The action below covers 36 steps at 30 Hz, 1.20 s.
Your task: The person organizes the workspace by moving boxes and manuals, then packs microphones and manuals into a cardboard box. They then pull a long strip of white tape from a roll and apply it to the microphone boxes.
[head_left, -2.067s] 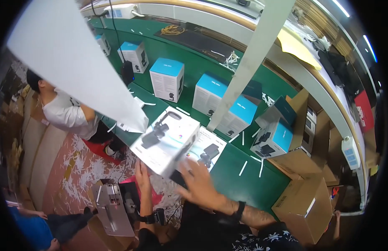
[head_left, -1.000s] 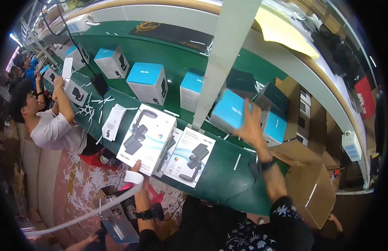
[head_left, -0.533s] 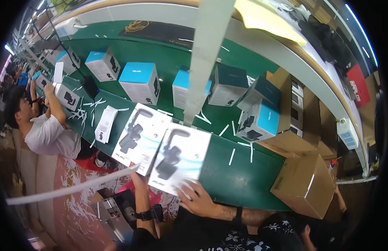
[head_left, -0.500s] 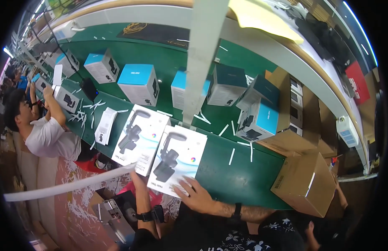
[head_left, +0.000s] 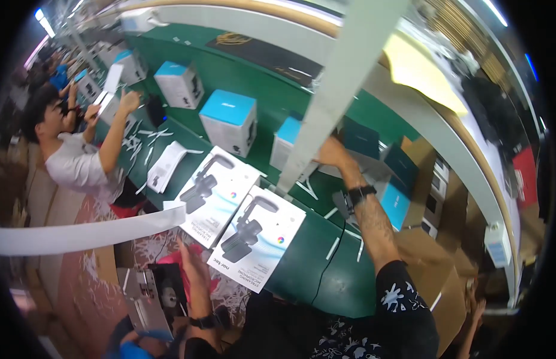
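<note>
Two white microphone boxes lie side by side at the near table edge, a left box (head_left: 221, 185) and a right box (head_left: 263, 233), printed faces up. My left hand (head_left: 195, 272) is below the left box, fingers stretched upward and holding nothing I can see. A white strip (head_left: 92, 233) comes in from the left, its end lying over that box's lower corner. My right hand (head_left: 333, 152) reaches far across the table. The grey post hides its fingers. Closest to it are a blue-topped box (head_left: 284, 140) and a dark-topped box (head_left: 358, 137).
More blue-topped boxes (head_left: 229, 116) stand in a row at the back. Folded white leaflets (head_left: 166, 169) and paper strips lie on the green table (head_left: 302, 269). A slanting grey post (head_left: 338, 90) crosses the view. Cardboard cartons (head_left: 424, 257) stand right; a co-worker (head_left: 80, 155) works left.
My right hand has left the right microphone box and reached up to the back row. My left hand has moved slightly down, away from the strip's end. The view has shifted.
</note>
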Motion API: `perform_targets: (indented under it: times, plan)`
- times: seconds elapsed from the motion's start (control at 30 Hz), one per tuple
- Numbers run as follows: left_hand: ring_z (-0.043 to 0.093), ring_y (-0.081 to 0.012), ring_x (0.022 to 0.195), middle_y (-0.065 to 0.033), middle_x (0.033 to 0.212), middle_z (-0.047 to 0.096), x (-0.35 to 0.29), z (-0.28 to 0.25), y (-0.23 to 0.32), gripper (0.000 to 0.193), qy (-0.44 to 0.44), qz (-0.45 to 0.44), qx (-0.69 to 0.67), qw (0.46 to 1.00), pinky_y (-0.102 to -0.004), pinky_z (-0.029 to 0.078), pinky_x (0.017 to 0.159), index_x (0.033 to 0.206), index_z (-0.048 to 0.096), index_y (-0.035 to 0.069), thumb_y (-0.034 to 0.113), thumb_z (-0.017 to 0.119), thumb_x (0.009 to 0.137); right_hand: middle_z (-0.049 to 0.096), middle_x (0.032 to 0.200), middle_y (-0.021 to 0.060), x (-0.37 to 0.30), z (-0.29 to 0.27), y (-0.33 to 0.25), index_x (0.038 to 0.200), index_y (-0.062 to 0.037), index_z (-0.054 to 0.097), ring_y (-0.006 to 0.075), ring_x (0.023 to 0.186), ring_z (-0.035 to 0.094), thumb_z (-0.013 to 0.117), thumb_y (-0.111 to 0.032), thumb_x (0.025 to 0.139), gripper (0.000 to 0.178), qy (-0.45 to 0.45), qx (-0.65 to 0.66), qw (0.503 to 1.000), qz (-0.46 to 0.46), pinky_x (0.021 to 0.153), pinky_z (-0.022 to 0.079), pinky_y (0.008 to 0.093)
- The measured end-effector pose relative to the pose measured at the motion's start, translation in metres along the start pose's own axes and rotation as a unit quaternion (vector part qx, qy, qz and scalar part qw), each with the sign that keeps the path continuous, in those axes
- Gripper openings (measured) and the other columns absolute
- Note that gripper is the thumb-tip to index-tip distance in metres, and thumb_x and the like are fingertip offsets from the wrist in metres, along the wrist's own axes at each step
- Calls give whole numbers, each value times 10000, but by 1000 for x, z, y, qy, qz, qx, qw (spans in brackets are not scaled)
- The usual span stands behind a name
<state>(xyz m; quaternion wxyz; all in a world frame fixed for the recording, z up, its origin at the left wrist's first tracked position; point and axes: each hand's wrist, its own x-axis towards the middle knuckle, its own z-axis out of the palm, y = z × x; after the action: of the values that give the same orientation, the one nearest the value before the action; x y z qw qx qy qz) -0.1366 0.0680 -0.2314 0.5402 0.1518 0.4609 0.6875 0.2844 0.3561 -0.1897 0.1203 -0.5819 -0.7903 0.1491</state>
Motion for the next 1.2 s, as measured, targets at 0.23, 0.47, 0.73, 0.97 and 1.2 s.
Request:
perform_targets:
  times: [0.23, 0.47, 0.73, 0.97, 1.2]
  plan:
    - [353, -282, 1366, -89, 1529, 287, -73, 29, -22, 758, 8, -47, -36, 998, -422, 312, 1117, 1557, 45, 183, 212, 522, 968, 283, 1449, 358, -25, 6, -114, 1497, -64, 259, 498, 1335, 293, 828, -349, 573, 1122, 26, -9, 989, 144, 1103, 216, 584]
    - [288, -291, 1406, -115, 1552, 236, -53, 56, -37, 722, 135, -59, -77, 986, -388, 276, 1128, 1553, 58, 168, 368, 463, 989, 265, 1426, 363, -238, -58, -180, 1509, 21, 166, 502, 1318, 278, 806, -304, 631, 1135, 273, -77, 940, 191, 1084, 230, 547]
    - [421, -280, 1332, -94, 1485, 404, 42, 3, -79, 775, 24, -52, -116, 992, -411, 356, 1085, 1507, 269, 108, 651, 343, 958, 256, 1383, 408, -362, -141, -290, 1459, 49, 241, 543, 1242, 332, 785, -315, 648, 1042, 260, -194, 944, 56, 984, 289, 627]
    - [242, -294, 1432, -113, 1567, 222, 22, 4, -5, 735, 3, 210, 63, 976, -380, 195, 1160, 1533, 131, 51, 471, 394, 990, 477, 1276, 226, -275, -72, -350, 1291, -266, 602, 345, 1171, 496, 698, -245, 820, 481, 289, -195, 935, -63, 1014, 262, 563]
    - [569, -250, 1119, -117, 1283, 561, 8, -1, 66, 645, -112, 1, -179, 977, -404, 459, 955, 1380, 433, 40, 544, 423, 978, 523, 1318, 130, -233, -10, -416, 1339, -160, 557, 245, 1219, 502, 677, -227, 777, 579, 227, -77, 948, -211, 1000, 347, 480]
